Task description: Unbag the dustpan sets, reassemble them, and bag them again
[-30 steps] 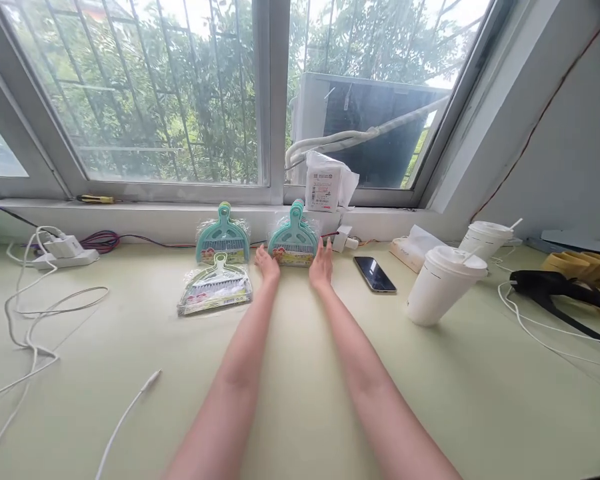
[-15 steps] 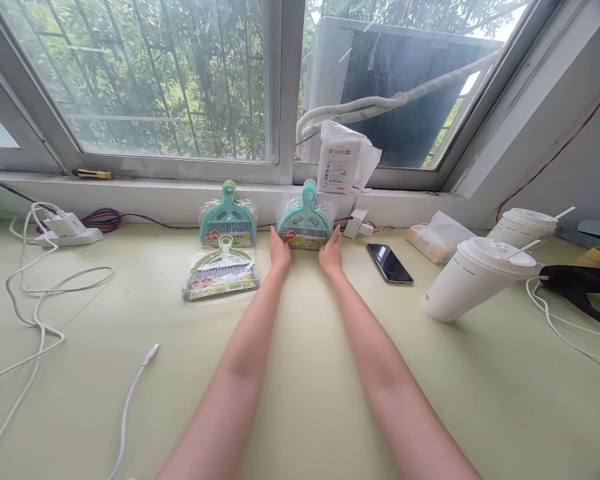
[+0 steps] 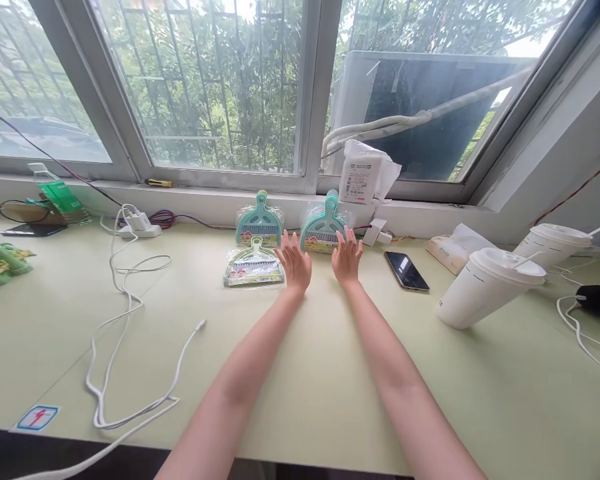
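Note:
Two teal stacks of small dustpan-and-brush sets in clear plastic lean upright at the back of the desk: the left stack point(image 3: 260, 219) and the right stack point(image 3: 325, 227). A single green-rimmed dustpan and brush set point(image 3: 254, 265) lies before the left stack, also wrapped. My left hand point(image 3: 295, 263) is open, fingers spread, nearest the single set's right edge; it holds nothing. Just in front of the right stack's lower right side is my right hand point(image 3: 347, 257), open with fingers raised. Whether its fingertips touch the stack I cannot tell.
A phone point(image 3: 406, 271), a tissue pack point(image 3: 447, 250) and white lidded cups point(image 3: 487, 287) with straws stand to the right. White cables point(image 3: 125, 307) trail across the left of the desk point(image 3: 320, 387). On the sill sit a plastic-wrapped box point(image 3: 365, 173) and a screwdriver point(image 3: 159, 183).
Both hands have let go of the right stack's sides and opened, drawing back toward me. The view has turned left, so more of the desk's left side shows.

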The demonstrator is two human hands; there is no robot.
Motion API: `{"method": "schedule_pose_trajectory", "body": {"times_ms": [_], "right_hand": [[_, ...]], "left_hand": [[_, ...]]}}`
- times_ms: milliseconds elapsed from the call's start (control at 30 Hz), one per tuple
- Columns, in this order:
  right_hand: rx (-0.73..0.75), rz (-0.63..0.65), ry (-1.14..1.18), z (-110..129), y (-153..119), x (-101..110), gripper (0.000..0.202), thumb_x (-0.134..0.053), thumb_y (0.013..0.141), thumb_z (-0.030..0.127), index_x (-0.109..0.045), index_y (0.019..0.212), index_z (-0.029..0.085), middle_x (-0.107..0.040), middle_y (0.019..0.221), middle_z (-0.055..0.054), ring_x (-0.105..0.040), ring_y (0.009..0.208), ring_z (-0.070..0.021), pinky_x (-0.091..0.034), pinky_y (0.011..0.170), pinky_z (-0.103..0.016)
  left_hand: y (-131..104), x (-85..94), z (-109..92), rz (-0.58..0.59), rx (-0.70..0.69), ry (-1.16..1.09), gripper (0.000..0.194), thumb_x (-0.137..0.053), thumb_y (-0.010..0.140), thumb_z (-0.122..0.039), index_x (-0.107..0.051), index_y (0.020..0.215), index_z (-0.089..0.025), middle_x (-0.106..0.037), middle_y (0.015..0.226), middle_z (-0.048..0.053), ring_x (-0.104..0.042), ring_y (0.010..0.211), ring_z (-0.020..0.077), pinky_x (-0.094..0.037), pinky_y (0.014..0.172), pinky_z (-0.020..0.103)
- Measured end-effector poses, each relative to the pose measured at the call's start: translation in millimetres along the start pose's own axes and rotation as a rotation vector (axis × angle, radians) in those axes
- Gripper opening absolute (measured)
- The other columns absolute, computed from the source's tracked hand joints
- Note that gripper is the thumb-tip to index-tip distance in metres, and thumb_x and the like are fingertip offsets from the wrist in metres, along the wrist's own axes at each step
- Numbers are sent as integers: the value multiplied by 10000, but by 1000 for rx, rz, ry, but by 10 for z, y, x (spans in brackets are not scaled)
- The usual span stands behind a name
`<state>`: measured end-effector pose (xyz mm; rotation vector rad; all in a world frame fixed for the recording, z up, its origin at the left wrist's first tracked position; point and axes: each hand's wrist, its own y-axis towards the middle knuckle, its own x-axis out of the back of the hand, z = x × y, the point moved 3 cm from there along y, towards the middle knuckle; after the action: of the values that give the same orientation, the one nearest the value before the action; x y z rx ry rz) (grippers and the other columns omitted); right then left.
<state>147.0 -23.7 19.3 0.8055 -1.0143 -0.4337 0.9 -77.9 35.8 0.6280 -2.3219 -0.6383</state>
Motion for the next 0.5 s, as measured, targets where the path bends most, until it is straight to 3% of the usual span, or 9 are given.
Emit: {"method": "schedule_pose_trajectory", "body": {"times_ms": [100, 200, 300, 367, 500], "right_hand": [[57, 61, 0, 69, -116, 68, 530, -304, 914, 85, -413, 1411, 233, -371, 1539, -105, -218, 1480, -211, -142, 1179, -558], [99, 140, 45, 130, -253, 131, 444, -329, 921, 101, -527, 1308, 192, -500, 1437, -120, -367, 1400, -230, -234, 1155, -483], [84, 236, 120, 216, -407, 185, 371, -375, 936, 164, -582, 1245, 156, -588, 1335, -142, -486, 1288, -262, -352, 1068, -434], [50, 328, 176, 310, -519, 215, 342, -392, 960, 237, -607, 1216, 163, -637, 1271, -140, -538, 1225, -273, -383, 1027, -431], [-102, 517, 314, 542, -753, 280, 344, -388, 994, 380, -634, 1178, 226, -706, 1168, -95, -617, 1131, -253, -392, 1021, -427]], "left_hand": [[-72, 390, 132, -63, 13, 133, 641, -433, 872, -150, -265, 1489, -188, -85, 1636, 129, 26, 1521, 282, 18, 1185, 633], [-66, 806, 467, -43, 109, 289, 546, -465, 866, -186, -420, 1410, -192, -234, 1598, 143, -28, 1517, 314, 49, 1167, 653], [-139, 1137, 848, 225, 222, 432, 439, -508, 852, -226, -569, 1286, -208, -407, 1506, 170, -170, 1482, 382, 31, 1135, 698], [-266, 1294, 976, 390, 208, 447, 434, -497, 866, -254, -578, 1292, -261, -375, 1538, 129, -187, 1478, 376, -49, 1141, 688], [-614, 1391, 837, 569, 110, 434, 419, -521, 859, -299, -605, 1269, -302, -418, 1503, 111, -253, 1453, 355, -206, 1150, 596]]}}
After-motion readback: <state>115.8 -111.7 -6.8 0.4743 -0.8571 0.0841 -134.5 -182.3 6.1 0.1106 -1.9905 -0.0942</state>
